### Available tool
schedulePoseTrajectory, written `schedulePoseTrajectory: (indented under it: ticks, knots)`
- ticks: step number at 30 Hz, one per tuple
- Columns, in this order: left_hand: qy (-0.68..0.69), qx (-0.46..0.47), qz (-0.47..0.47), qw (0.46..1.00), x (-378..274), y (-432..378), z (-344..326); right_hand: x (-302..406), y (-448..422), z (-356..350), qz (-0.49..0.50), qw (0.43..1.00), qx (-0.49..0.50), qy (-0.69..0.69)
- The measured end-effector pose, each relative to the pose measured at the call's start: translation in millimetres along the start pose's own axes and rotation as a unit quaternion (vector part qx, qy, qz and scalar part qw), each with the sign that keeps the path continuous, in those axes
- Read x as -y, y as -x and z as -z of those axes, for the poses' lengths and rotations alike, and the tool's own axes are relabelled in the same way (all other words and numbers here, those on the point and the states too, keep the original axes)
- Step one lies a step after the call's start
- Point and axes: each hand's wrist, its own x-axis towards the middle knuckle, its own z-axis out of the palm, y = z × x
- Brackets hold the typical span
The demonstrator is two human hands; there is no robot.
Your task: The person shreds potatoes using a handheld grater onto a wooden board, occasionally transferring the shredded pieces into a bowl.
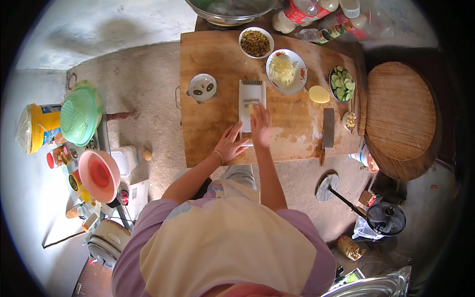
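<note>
A white mandoline grater [253, 89] lies lengthwise on the wooden board. My left hand [231, 144] rests at its near left edge, fingers spread over the rim, steadying it. Over the grater's middle, my right hand [261, 126] presses a pale yellow piece, apparently peeled potato [252, 108], mostly hidden under the fingers. Pale shreds fill a floral plate [286, 71] beyond the grater to the right. A peeled potato [319, 94] sits on the board beside that plate. Farther right lies a cleaver [328, 128], its handle toward me.
A bowl of chopped brown-green food [255, 43], a panda-faced dish [202, 87], a bowl of cucumber slices [342, 84] and a small bowl of garlic [350, 121] stand on the wooden board [219, 55]. A large metal basin [230, 15] stands behind; a round woven lid [400, 111] is at right.
</note>
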Motion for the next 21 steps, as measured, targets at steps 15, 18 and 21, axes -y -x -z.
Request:
schedulePoseTrajectory:
  ticks: [15, 18, 21]
  knots:
    - [0.029, 0.009, 0.009, 0.999, 0.4, -2.2, 5.6, -12.9, -115.2, -56.9, 0.033, 0.999, -0.037, -0.023]
    - [0.032, 0.01, 0.016, 0.999, 2.2, -4.5, 4.9, -14.0, -126.9, -26.8, 0.016, 0.993, -0.081, -0.085]
    - [0.033, 0.008, 0.032, 0.999, 0.5, 2.4, 5.0, 6.7, -89.8, 18.0, -0.006, 0.993, -0.066, -0.094]
